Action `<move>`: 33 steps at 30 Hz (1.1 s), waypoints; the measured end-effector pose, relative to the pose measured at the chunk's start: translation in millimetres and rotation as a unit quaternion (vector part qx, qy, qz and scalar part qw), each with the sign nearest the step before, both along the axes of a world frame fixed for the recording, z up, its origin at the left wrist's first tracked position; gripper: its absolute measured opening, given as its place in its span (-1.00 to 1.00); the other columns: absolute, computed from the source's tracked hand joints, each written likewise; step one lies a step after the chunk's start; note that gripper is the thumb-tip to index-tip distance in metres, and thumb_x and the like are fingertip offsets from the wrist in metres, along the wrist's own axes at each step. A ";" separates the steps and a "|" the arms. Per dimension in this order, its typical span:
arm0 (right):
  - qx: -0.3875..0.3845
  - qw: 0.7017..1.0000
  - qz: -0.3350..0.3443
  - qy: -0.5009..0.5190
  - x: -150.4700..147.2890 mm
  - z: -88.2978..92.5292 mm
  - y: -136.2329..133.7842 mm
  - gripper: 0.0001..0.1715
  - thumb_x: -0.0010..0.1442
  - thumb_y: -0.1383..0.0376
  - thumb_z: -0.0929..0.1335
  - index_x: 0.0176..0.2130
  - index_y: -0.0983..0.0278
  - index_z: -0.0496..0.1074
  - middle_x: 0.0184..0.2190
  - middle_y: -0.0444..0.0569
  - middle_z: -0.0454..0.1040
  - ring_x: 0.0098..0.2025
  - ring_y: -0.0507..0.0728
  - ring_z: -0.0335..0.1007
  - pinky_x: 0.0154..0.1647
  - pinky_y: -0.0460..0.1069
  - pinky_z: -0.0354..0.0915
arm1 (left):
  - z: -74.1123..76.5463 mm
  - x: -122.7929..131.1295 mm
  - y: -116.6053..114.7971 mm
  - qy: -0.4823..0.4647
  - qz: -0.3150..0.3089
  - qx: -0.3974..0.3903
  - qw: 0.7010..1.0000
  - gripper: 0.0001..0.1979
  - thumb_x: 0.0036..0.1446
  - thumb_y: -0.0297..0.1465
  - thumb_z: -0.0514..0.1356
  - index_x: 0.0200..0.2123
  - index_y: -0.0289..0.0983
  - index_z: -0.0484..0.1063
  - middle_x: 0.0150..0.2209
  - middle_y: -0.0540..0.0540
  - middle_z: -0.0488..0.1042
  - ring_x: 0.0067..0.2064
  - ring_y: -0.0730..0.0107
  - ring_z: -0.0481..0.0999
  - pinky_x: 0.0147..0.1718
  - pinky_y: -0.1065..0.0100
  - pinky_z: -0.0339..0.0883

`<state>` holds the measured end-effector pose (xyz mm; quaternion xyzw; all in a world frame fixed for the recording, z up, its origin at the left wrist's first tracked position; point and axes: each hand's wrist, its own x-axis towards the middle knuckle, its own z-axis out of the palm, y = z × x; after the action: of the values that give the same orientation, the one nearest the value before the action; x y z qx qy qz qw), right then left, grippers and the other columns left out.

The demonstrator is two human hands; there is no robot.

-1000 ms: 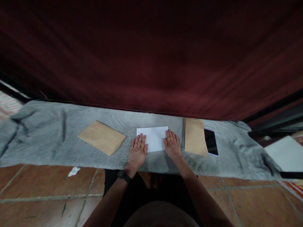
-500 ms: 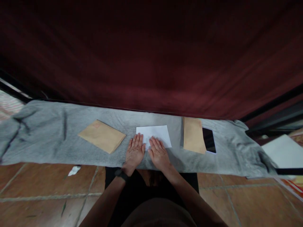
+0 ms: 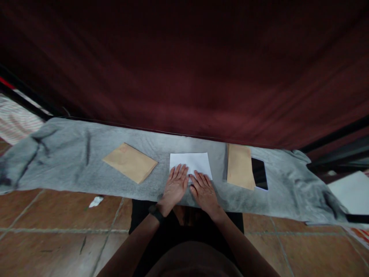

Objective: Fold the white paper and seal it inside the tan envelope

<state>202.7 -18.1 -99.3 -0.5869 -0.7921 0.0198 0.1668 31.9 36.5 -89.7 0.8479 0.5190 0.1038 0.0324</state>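
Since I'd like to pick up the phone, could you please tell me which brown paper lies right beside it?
The right brown paper, close beside the phone; the left one lies slanted, beyond the left hand.

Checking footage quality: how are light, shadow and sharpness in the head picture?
Head view: dim, red cloth darkening upward; same view: white paper bright, soft shadow left of the brown envelope beside the phone; same view: red marks on the other envelope illegible.
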 end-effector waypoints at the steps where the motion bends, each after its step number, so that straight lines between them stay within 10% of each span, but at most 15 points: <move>1: -0.001 1.000 -0.001 0.001 -0.4 0.2 -0.1 -0.48 0.44 0.21 0.22 0.31 0.27 0.29 0.37 0.09 0.20 0.39 0.25 0.11 0.41 0.24 -0.01 | 0.4 3.4 -0.2 -0.003 -0.026 -0.008 1.000 -0.47 0.43 -0.31 -0.19 0.35 -0.31 0.19 0.41 -0.11 0.14 0.45 0.27 0.01 0.41 0.10 -0.11; 21: -0.006 0.996 0.015 0.082 4.4 2.6 -0.3 -0.60 0.42 0.28 0.24 0.18 0.20 0.43 0.27 0.06 0.36 0.32 0.21 0.22 0.40 0.24 0.04 | -5.7 35.6 81.1 0.018 0.001 -0.049 0.999 -0.42 0.41 -0.29 -0.20 0.40 -0.37 0.10 0.42 -0.18 0.07 0.46 0.13 -0.05 0.41 -0.03 -0.22; 33: 0.016 0.982 0.006 0.187 14.3 -16.2 2.8 -0.49 0.34 0.48 0.13 0.16 0.29 0.39 0.19 0.10 0.42 0.29 0.17 0.25 0.37 0.23 0.16 | -7.9 14.0 -7.3 -0.014 -0.094 -0.004 0.995 -0.46 0.43 -0.27 -0.14 0.38 -0.32 0.12 0.42 -0.15 0.10 0.46 0.18 -0.03 0.41 -0.02 -0.17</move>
<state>217.0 -15.3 -115.4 -0.5652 -0.7509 0.1177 0.3206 46.0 29.2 -97.6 0.8912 0.4369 0.1102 0.0527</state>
